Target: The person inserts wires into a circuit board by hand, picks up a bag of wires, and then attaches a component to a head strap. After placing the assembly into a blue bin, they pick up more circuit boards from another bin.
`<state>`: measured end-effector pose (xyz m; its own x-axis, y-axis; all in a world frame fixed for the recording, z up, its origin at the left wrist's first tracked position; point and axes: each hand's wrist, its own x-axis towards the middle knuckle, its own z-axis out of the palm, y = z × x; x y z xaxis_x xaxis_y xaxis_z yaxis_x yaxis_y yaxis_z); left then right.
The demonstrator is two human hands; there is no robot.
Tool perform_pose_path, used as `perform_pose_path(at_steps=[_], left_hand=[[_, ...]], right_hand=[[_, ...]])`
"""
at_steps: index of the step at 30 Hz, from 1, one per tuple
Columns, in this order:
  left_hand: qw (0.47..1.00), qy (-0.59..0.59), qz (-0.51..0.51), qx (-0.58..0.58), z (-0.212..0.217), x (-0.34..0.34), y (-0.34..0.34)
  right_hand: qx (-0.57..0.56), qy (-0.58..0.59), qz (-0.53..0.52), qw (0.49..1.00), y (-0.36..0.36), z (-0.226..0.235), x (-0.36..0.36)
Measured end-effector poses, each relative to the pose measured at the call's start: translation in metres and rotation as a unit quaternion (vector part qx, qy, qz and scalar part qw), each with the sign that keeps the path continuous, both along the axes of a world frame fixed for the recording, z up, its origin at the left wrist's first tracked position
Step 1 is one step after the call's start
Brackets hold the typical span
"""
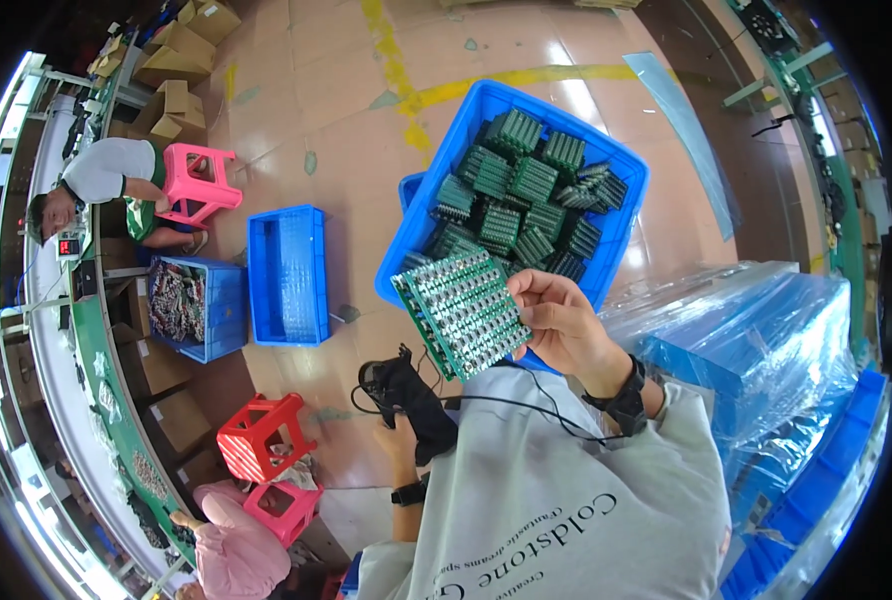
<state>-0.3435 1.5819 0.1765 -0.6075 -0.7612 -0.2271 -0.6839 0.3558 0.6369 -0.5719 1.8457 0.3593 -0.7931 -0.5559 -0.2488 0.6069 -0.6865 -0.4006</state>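
Note:
My right hand (564, 318) pinches the right edge of a green circuit board panel (466, 310) between thumb and fingers. Rows of small silvery parts cover its face, and a second board layer shows along its left edge. The panel is tilted, above the near side of a large blue bin (398, 262). Inside the bin lie many stacks of similar circuit boards (534, 180). My left hand (398, 436) is low, beside a black fabric pouch (416, 405) with cables; the pouch hides most of its fingers, so its grip does not show.
At right stand blue blocks wrapped in clear plastic (756, 350). Left of the bin are a blue crate (288, 275) and a filled blue crate (198, 310). Pink (198, 185) and red stools (264, 438) stand by a long workbench, where two people sit. A thin cable crosses my shirt.

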Motion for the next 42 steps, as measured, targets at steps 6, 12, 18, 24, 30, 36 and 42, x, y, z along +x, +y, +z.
perform_pose_path(at_steps=[6,12,18,24,30,36,42], left_hand=[[0.996,-0.048,0.005,0.069,0.006,0.002,0.001],[0.997,-0.052,0.018,0.049,0.015,-0.005,0.009],[0.996,-0.068,0.013,0.051,0.025,-0.013,0.013],[1.0,-0.017,-0.014,0.001,0.013,0.0,0.011],[0.997,-0.054,0.001,0.053,0.023,-0.006,0.011],[0.996,-0.047,-0.002,0.079,0.013,0.0,0.006],[0.997,-0.058,0.009,0.056,0.024,-0.005,0.012]], right_hand=[[0.167,-0.001,-0.031,0.985,0.003,-0.043,-0.01],[0.391,0.011,-0.09,0.916,0.023,-0.171,-0.02],[0.518,0.009,-0.085,0.851,0.051,-0.295,-0.017],[0.508,-0.109,-0.087,0.85,0.089,-0.372,-0.01],[0.525,-0.124,-0.064,0.84,0.088,-0.382,0.003],[0.543,-0.137,-0.044,0.828,0.082,-0.38,-0.005],[0.572,-0.14,-0.012,0.808,0.071,-0.379,-0.008]])
